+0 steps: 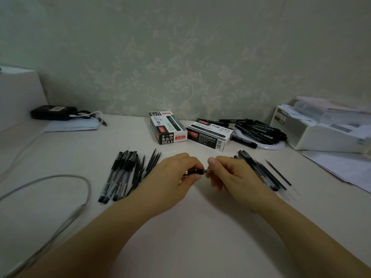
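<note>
- The pen (197, 172) lies level, its long axis left to right, in front of the two boxes (188, 130).
- The left hand (176, 173) curls round its dark barrel.
- The right hand (230, 173) pinches its clear right end, knuckles up.

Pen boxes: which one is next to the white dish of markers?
The box on the right, long side facing the camera; the dish lies just right of it. The other box sits farther left.
</note>
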`<state>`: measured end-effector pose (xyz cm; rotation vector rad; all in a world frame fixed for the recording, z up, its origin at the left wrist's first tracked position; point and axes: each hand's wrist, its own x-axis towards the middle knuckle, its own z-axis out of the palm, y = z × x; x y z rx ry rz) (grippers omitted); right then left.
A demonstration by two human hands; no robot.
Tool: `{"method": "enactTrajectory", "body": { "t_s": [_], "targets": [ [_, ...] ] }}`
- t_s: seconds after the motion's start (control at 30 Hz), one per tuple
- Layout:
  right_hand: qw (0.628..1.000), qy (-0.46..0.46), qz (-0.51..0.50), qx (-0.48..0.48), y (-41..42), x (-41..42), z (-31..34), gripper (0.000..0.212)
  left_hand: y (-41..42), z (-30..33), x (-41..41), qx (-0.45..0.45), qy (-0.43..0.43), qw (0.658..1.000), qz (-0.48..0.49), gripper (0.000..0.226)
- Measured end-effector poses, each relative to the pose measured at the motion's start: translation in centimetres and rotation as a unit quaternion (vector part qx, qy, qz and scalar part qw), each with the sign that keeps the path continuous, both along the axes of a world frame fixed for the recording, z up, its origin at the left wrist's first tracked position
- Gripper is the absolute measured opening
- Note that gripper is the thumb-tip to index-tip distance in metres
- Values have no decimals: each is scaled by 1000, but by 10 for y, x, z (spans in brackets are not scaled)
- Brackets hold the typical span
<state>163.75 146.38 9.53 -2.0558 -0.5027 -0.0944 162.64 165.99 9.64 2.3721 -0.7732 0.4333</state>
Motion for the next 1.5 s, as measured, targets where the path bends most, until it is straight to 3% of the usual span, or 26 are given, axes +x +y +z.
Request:
{"method": "enactTrajectory", "body": {
  "t_s": [0.13, 0.33, 0.5, 0.9, 1.03, 1.13, 1.27, 1.4, 1.5],
  "targets": [
    [1000, 1, 15, -3, -2, 4, -1, 10, 1, 0, 0, -1, 2, 1000, 6, 14],
    [1000, -8, 4, -9, -2, 2, -2, 32, -4, 0, -3, -4, 9, 1000, -7, 13],
    [999, -22, 25, -30, -4, 3, -2, 17, -1, 1, 0, -13, 18, 1000, 5, 14],
    [993, 91, 21, 68, 6, 0, -1, 33, 1, 7, -1, -8, -114, 993, 29, 6],
    [995, -46, -72, -51, 3, -1, -3, 35, 2, 1, 1, -22, -81, 994, 69, 6],
    [956, -136, -143, -217, -5, 3, -2, 27, 7, -4, 6, -42, -47, 992, 109, 9],
    [909, -162, -140, -357, -5, 8, -7, 35, 10, -6, 9, -41, -25, 991, 121, 10],
    [916, -165, -131, -341, -1, 9, -9, 18, 9, -6, 8, -15, -11, 993, 115, 13],
    [940, -168, -134, -266, -2, 7, -4, 9, 10, -5, 8, -6, -9, 994, 112, 14]
  ]
}}
